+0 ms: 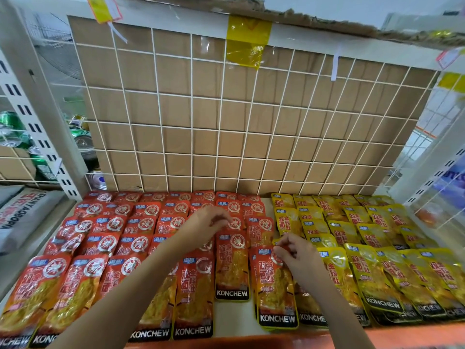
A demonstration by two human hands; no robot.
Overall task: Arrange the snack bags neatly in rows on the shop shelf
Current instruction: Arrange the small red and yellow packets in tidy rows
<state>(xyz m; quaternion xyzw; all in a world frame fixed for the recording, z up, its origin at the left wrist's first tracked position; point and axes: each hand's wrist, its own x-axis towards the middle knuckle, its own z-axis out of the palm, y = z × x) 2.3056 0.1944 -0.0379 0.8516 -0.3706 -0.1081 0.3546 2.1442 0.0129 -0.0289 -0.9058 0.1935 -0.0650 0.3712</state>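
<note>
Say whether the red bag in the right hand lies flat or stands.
Flat: the red bag lies face up on the shelf, its whole front showing; the right hand pinches its top.

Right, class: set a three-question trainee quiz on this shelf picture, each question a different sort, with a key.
1. True or false: the yellow bags lie right of the red bags.
2. The right hand pinches a bag of which colour: A red, B yellow, C green?
3. What colour are the cans at far left?
Key: 1 true; 2 A; 3 green.
</note>
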